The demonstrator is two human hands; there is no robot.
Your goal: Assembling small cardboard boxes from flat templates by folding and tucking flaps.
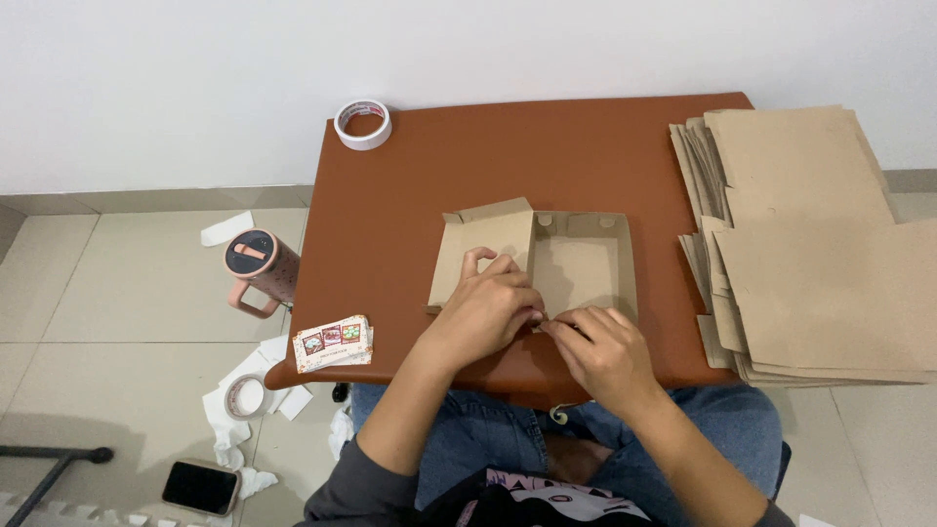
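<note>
Both the left hand (pixel 485 310) and the right hand (pixel 603 351) pinched the half-folded cardboard box (pixel 547 262) at the worktop's (pixel 410 195) near edge, fingers closed on its front wall; too hard a squeeze risked creasing it.

brown table (pixel 410 185) | on it: tape roll (pixel 362 124), cardboard box (pixel 547 259), flat cardboard stack (pixel 810 244), card packet (pixel 333 343)

A half-folded cardboard box (pixel 556 262) sits mid-frame on the bench (pixel 410 195), a stack of flat cardboard (pixel 810 254) at right, a tape roll (pixel 362 124) upper left, a phone (pixel 200 487) on the floor lower left.
</note>
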